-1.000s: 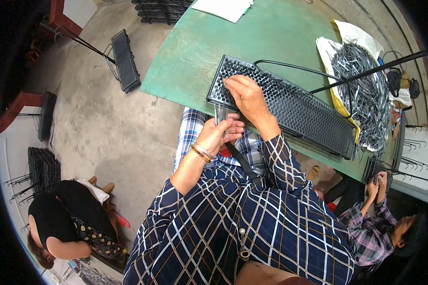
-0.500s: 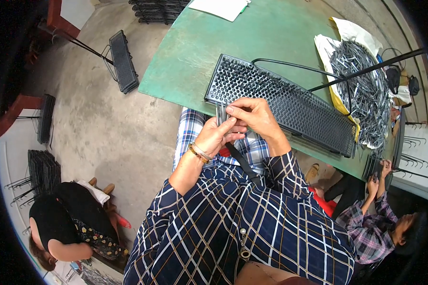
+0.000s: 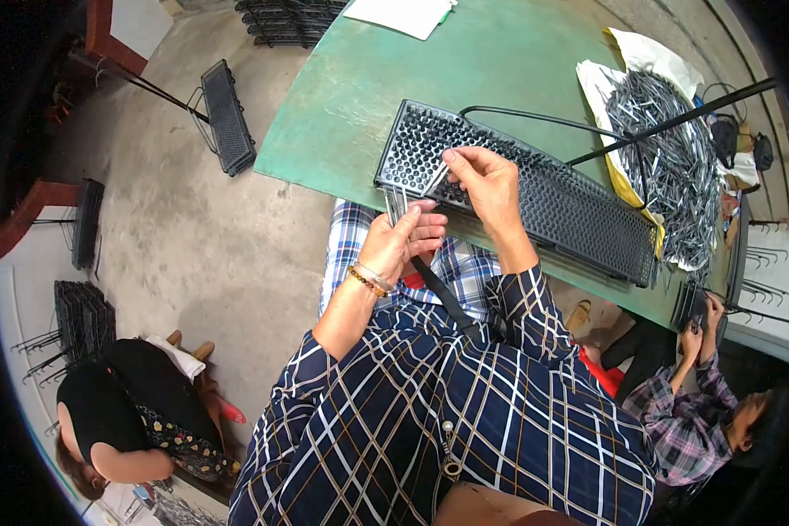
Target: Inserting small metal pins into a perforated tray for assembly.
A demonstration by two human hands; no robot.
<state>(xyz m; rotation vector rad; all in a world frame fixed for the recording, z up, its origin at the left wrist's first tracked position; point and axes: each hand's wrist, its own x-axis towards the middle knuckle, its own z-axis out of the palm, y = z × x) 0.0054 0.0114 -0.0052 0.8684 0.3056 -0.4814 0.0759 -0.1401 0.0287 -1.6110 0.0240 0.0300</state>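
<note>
My left hand (image 3: 397,239) is closed on a small bunch of thin metal rods (image 3: 396,204), which point up past the thumb at the table's near edge. Between thumb and fingertips, my right hand (image 3: 491,187) pinches a single thin metal rod (image 3: 436,179), held slanted over the near left part of a long black perforated tray (image 3: 579,216). Dark upright pieces fill many of the holes at the tray's far left. A black wire frame (image 3: 535,121) is joined to the tray. The tray lies on a green table (image 3: 342,123), my hands at its left end.
A white and yellow sack (image 3: 620,88) spills a heap of metal rods (image 3: 662,167) at the table's right. White papers (image 3: 401,15) lie at the far edge. One person sits at right, another bends at lower left. Another black tray (image 3: 226,117) stands on the floor.
My right hand has moved up and away from my left hand, carrying one rod over the tray. My left hand keeps the bunch and has shifted slightly left.
</note>
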